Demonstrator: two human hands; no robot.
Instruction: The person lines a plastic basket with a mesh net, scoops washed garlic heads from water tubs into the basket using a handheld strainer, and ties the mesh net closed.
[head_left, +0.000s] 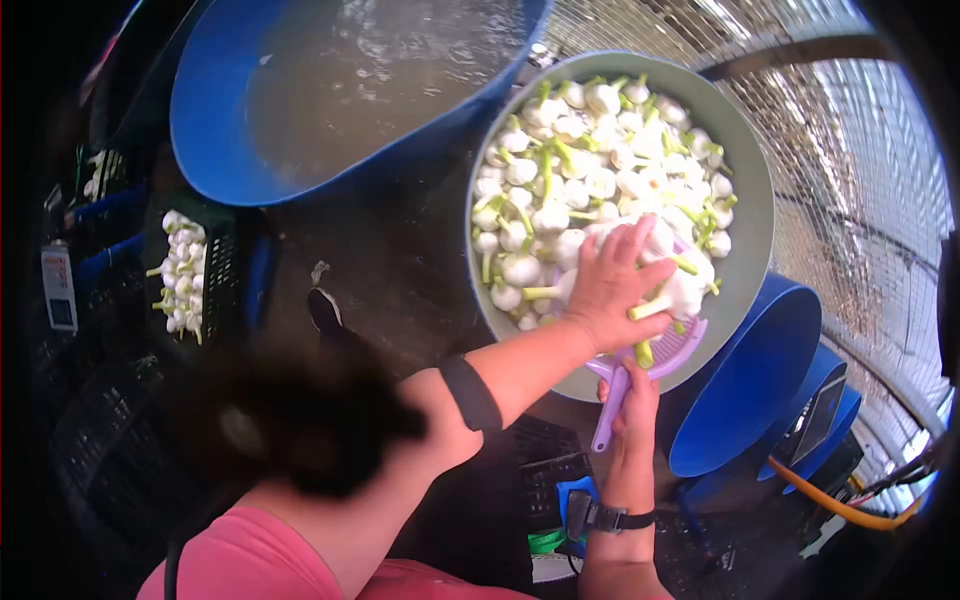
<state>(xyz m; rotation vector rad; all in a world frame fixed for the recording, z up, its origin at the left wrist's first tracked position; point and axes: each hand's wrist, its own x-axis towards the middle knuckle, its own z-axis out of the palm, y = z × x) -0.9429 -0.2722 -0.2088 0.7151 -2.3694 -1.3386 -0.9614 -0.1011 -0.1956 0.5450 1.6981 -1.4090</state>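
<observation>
A round grey-green tub [745,230] holds a heap of white garlic bulbs [600,185] with green stems. A purple slotted scoop [685,345] is over the tub's near side, with large bulbs [685,290] on it. My right hand [630,395] is closed round the scoop's handle at the near rim. My left hand [615,285] lies palm down over the bulbs on the scoop, its fingers spread and touching them. Part of the scoop is hidden beneath the bulbs and my left hand.
A large blue tub [215,130] of cloudy water stands at the upper left. Dark crates, one with garlic [183,275], are at the left. Blue containers [745,385] and an orange hose [845,510] lie at the right. A shoe [325,310] shows on the floor.
</observation>
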